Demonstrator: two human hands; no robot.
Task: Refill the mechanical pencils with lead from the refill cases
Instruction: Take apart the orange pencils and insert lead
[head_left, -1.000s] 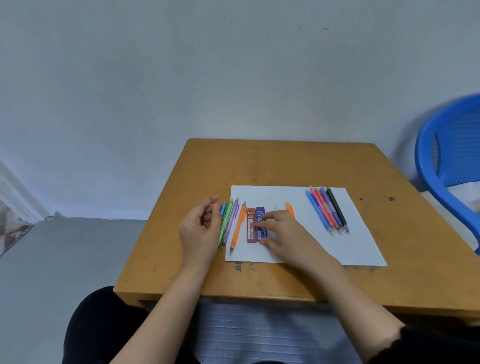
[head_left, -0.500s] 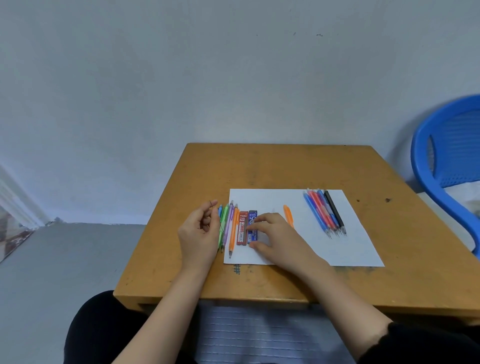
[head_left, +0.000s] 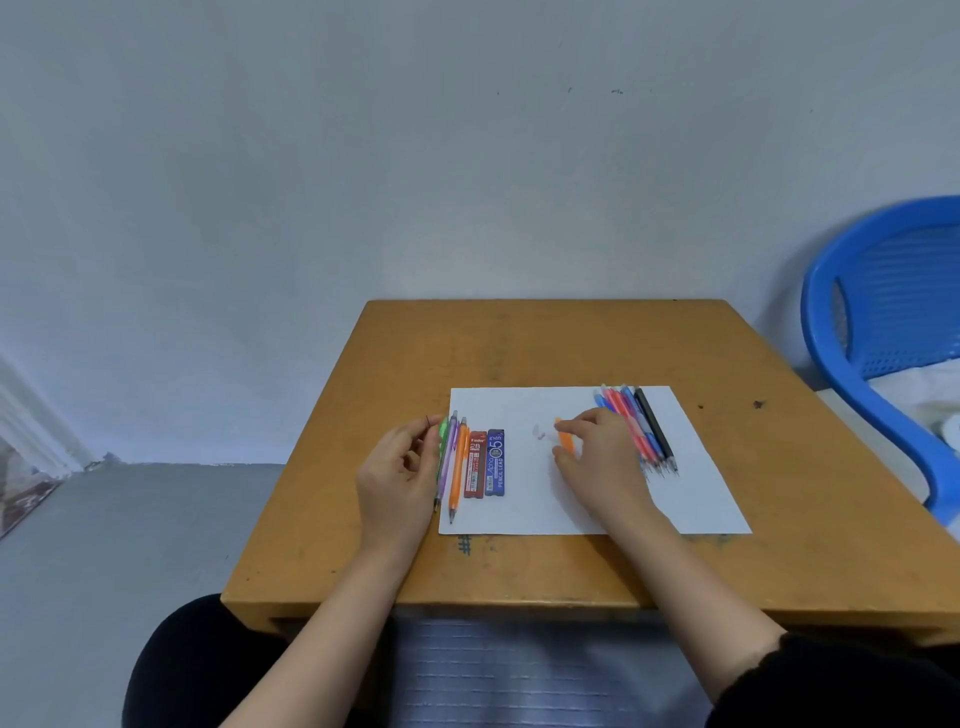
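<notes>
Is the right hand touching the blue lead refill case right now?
Apart. The head view shows bare white paper between the right hand and the blue lead refill case.

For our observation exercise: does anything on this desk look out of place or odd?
A short orange piece lies alone on the paper, apart from the left pencils and right pencils, the right hand pinching it; small pale bits sit loose beside it.

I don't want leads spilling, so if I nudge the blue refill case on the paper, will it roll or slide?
Probably slide: the blue refill case looks flat-sided and lies flat on the paper. It looks small and thin, so likely light. The red case sits beside it, so a sideways push might shift both.
</notes>
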